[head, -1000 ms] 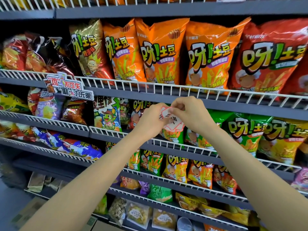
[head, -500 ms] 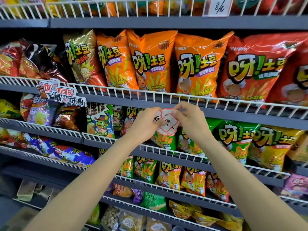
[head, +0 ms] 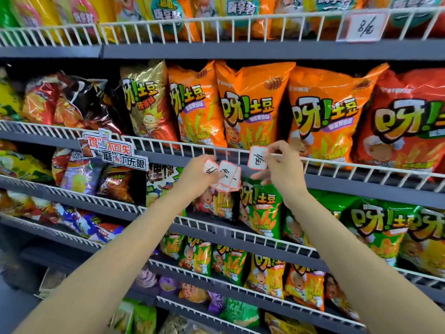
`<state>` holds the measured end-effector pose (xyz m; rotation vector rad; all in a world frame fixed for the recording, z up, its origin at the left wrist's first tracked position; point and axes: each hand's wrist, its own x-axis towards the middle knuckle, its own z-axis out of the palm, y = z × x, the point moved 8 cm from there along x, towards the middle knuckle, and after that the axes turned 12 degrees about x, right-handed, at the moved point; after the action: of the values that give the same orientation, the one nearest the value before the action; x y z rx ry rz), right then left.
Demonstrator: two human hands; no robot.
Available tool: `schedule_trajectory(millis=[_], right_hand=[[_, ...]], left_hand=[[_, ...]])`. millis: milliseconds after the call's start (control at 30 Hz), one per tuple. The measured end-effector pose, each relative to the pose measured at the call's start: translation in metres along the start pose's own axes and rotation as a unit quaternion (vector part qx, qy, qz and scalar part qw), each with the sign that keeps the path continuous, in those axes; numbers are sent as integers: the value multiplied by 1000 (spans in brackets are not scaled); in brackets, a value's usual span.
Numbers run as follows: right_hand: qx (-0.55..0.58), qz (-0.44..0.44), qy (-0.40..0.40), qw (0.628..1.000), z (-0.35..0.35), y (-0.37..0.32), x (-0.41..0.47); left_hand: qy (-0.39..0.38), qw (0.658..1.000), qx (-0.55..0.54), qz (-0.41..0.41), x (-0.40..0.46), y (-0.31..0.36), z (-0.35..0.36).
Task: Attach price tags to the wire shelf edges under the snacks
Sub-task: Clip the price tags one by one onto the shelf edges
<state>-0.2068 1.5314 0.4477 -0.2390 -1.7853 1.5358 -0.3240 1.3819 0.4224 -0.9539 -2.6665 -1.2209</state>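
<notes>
Now split apart: right hand (head: 279,165) pinching single tag (head: 258,157) against wire shelf edge (head: 337,162), beneath orange bags; left hand (head: 199,174) gripping spare tags (head: 227,177); risk: tag slipping off, pinch loose, spares dropping

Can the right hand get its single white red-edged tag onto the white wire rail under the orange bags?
Probably yes: the right hand already pinches the tag at the wire rail, with nothing between.

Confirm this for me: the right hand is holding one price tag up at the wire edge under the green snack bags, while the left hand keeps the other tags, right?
Not quite. In the head view the right hand holds one price tag at the wire edge under orange snack bags, not green. The left hand does hold the other tags.
</notes>
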Motion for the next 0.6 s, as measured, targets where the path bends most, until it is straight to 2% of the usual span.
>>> schedule_trajectory(millis=[167, 333, 467, 600], right_hand=[[-155, -62, -26, 986, 25, -6, 20], [-308, -141, -13, 941, 41, -13, 28], [-369, -191, 7, 910, 49, -21, 29], [-394, -215, 16, 894, 54, -29, 30]], left_hand=[[-68, 996, -51, -25, 28, -11, 7], [-105, 990, -93, -6, 37, -18, 19], [-125, 987, -96, 16, 37, -18, 20], [-130, 989, -55, 43, 37, -17, 23]])
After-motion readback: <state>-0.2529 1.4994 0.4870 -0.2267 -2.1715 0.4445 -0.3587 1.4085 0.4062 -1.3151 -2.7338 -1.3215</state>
